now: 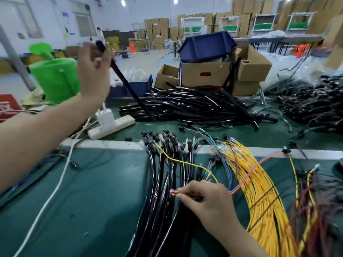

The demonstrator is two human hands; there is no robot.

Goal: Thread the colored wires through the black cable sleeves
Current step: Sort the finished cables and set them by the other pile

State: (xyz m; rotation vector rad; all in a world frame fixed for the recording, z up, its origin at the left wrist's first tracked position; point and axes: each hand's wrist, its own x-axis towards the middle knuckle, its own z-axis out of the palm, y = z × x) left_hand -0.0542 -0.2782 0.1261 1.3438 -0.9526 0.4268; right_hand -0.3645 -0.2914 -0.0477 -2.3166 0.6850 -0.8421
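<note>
My left hand (93, 71) is raised at the upper left and grips the top of a long black cable sleeve (128, 86), which slants down to the pile of black sleeves (194, 108) on the far side of the green table. My right hand (209, 199) is low at centre and pinches the ends of an orange and a blue wire (259, 165), whose tips point left over a row of sleeved black cables (167, 182). A loose yellow wire (187, 163) curves toward the same hand. A thick bundle of yellow wires (263, 191) lies to its right.
A green watering can (53, 75) stands behind my left arm. A white power strip with a charger (111, 123) and its white cord (55, 188) lie at left. Cardboard boxes (206, 73) and a blue bin (206, 45) stand behind the sleeves. Dark wire harnesses (313, 108) heap at right.
</note>
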